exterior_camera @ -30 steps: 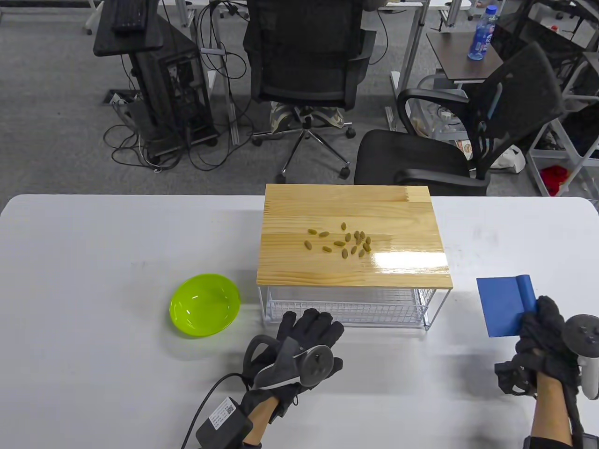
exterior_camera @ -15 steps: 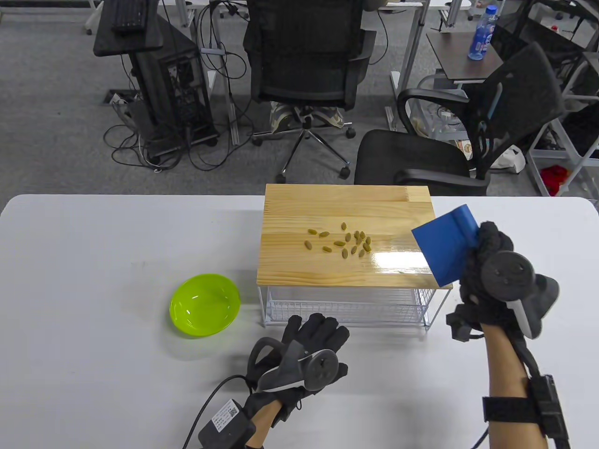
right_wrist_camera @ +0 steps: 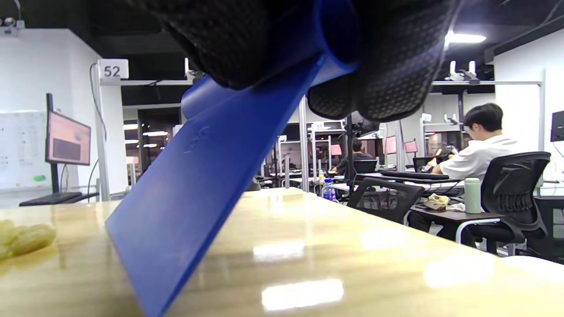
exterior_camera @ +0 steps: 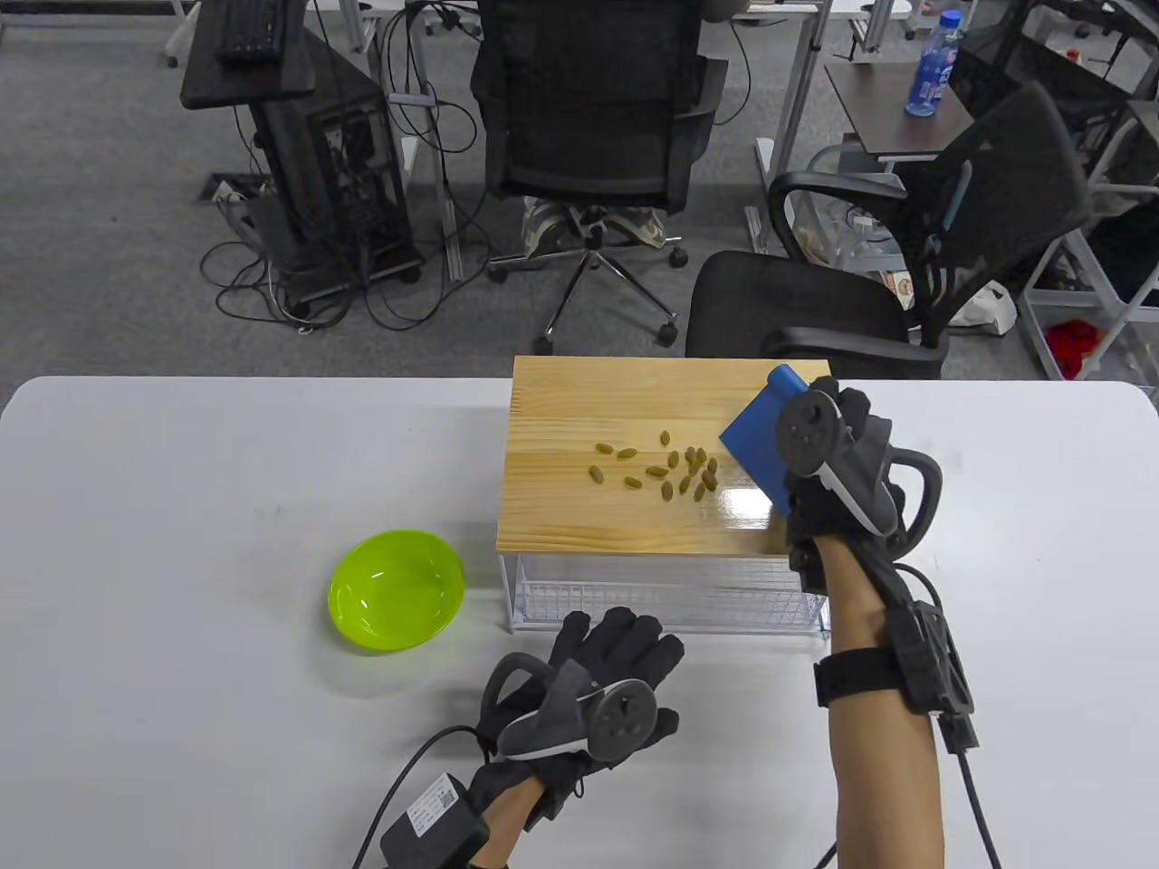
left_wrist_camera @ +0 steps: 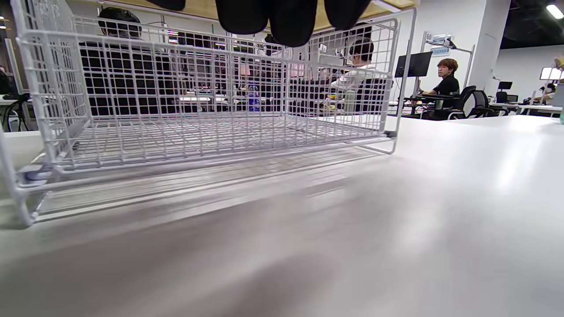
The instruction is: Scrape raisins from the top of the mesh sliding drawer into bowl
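Observation:
Several green raisins point(exterior_camera: 665, 469) lie scattered on the wooden top point(exterior_camera: 589, 516) of the white mesh drawer point(exterior_camera: 670, 593). My right hand point(exterior_camera: 838, 453) grips a blue scraper point(exterior_camera: 756, 444) by its handle, its blade tilted over the wood just right of the raisins. From the right wrist, the scraper point(right_wrist_camera: 194, 185) slants down toward the wooden top point(right_wrist_camera: 308, 246), with raisins point(right_wrist_camera: 22, 240) at the far left. A lime green bowl point(exterior_camera: 397, 590) sits on the table left of the drawer. My left hand point(exterior_camera: 602, 674) rests flat and empty on the table before the mesh drawer point(left_wrist_camera: 211, 119).
The white table point(exterior_camera: 181, 507) stretches wide on both sides. Office chairs point(exterior_camera: 593, 118) and a desk with a water bottle point(exterior_camera: 933, 63) stand behind the table's far edge. People sit at desks in the background of both wrist views.
My right hand lifted the blue scraper from the table at the right and carried it up and left onto the wooden top, beside the raisins. The left hand hardly moved.

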A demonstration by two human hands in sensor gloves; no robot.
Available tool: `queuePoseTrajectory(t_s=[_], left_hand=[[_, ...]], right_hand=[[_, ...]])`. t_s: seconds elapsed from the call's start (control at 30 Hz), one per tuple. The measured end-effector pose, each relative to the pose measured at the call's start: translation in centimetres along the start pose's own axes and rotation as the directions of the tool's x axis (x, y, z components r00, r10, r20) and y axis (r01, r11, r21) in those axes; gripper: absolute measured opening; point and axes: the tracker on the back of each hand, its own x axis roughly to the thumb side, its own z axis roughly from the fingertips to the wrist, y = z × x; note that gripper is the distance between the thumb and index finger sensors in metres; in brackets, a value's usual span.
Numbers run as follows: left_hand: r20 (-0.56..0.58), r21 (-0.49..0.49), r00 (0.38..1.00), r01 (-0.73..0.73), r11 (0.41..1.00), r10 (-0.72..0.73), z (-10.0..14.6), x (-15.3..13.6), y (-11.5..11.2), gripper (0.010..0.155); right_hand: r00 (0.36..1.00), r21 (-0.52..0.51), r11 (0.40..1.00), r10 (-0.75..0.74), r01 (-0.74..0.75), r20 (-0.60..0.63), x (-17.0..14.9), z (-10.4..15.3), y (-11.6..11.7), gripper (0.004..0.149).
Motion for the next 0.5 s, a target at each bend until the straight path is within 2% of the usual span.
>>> queuePoseTrajectory(t_s=[0.17, 0.33, 0.5], left_hand=[[-0.004, -0.041, 1.000, -0.013, 0.999, 0.013, -0.1, -0.2, -0.2, 0.072], [-0.017, -0.030, 1.000, -0.020, 0.999, 0.019, -0.1, -0.5, -0.1, 0.072], [-0.026, -0.037, 1.000, -0.016, 0.999, 0.015, -0.1, -0.7, 0.0, 0.072]], right_hand=[[0.997, 0.028, 0.999, -0.025, 0.023, 0.074, 1.3, 0.2, 0.0, 0.058], [0.980, 0.070, 0.996, -0.074, 0.062, 0.186, 1.7, 0.8, 0.2, 0.058], [0.957, 0.051, 0.996, -0.082, 0.071, 0.277, 2.2, 1.6, 0.3, 0.058]])
